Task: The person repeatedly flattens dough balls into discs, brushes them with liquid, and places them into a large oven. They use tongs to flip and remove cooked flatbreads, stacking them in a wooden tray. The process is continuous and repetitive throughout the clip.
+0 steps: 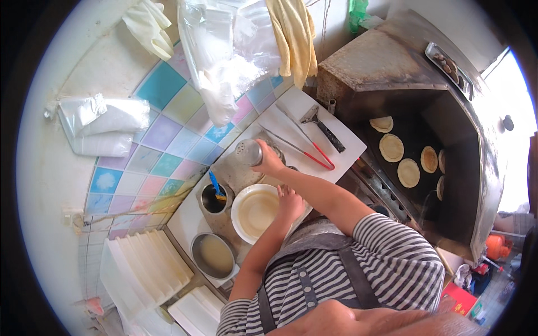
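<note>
My right hand (269,160) grips a metal shaker (249,152) with a perforated lid, tilted so that the holes show, above the far part of the worktop. My left hand (291,203) is at the right rim of a white bowl (238,224), its fingers slightly apart and holding nothing visible. Pale liquid or batter lies in the bowl. Left of it, a blue-handled brush (215,183) stands in a round pot (227,206) of dark liquid. Nearer to me is a metal pot (194,257) holding cloudy liquid.
Red-handled tongs (313,157) and a black-handled scraper (330,136) lie on the white worktop (351,145). To the right, several round flatbreads (391,148) lie inside a dark metal oven (458,168). Stacked white trays (147,269) stand at left; plastic bags (235,46) hang ahead.
</note>
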The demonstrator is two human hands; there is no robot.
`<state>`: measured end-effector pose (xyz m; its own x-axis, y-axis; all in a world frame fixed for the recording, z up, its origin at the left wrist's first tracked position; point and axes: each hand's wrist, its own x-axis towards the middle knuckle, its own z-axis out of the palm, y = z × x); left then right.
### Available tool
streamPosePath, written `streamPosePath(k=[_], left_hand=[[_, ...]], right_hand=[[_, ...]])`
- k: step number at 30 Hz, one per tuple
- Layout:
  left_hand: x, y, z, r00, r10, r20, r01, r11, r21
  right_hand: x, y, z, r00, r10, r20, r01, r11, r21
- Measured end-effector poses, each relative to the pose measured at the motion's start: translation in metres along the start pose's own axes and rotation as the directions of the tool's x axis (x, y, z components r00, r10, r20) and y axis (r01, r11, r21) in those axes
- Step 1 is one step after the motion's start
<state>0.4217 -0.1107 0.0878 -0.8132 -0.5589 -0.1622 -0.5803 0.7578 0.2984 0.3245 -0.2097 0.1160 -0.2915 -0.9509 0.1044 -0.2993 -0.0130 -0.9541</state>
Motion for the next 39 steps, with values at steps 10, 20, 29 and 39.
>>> streamPosePath(k=[10,20,29,39], left_hand=[[0.012,-0.013,0.008,0.98,0.117,0.163,-0.153,0.962,0.228],[0.007,-0.017,0.006,0.98,0.064,0.191,-0.093,0.984,0.151],[0.012,-0.013,-0.008,0.935,-0.086,0.344,0.029,0.986,0.167],[0.041,-0.015,-0.009,0.905,-0.085,0.417,0.01,0.984,0.18]], right_hand=[[-0.064,0.076,-0.109,0.855,0.352,-0.38,-0.518,0.59,-0.619],[-0.318,0.065,-0.245,0.433,0.614,-0.66,-0.3,0.788,0.537],[-0.419,0.154,-0.317,0.231,0.911,-0.34,-0.203,0.388,0.899],[-0.406,0.181,-0.312,0.228,0.819,-0.526,-0.01,0.543,0.84]])
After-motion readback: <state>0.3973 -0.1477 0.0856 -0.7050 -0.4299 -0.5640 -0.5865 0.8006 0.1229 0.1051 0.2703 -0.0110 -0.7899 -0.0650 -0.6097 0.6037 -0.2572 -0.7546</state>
